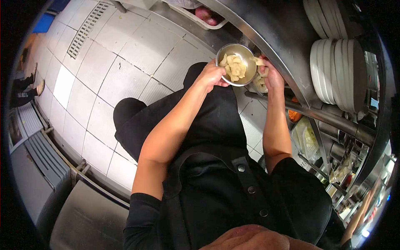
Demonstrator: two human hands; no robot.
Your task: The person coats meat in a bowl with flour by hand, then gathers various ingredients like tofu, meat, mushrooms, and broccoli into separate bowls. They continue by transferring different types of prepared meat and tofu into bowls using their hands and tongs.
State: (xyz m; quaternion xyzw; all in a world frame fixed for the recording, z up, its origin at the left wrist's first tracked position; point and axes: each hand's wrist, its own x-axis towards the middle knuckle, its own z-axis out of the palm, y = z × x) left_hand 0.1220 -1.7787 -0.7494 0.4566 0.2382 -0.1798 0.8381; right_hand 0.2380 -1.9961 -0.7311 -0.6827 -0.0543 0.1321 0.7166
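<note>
My left hand [211,76] grips the near left rim of a round metal bowl [252,74], tilted toward me. Inside the bowl lie several pale yellow, lumpy food pieces [234,68], whose kind I cannot make out. Just right of the bowl, my right hand [273,76] is closed with a similar pale food piece [258,61] at its fingertips. Below those fingers more pale pieces [261,84] show beside the shelf edge, partly hidden by the hand and bowl.
A metal shelf [266,41] with stacked white plates [333,75] runs along the right. Above the bowl, a white bin [216,26] holds a purple-red onion [206,16]. Another person's feet [40,86] stand at far left on the tiled floor [104,79]. Lower right are containers [306,139].
</note>
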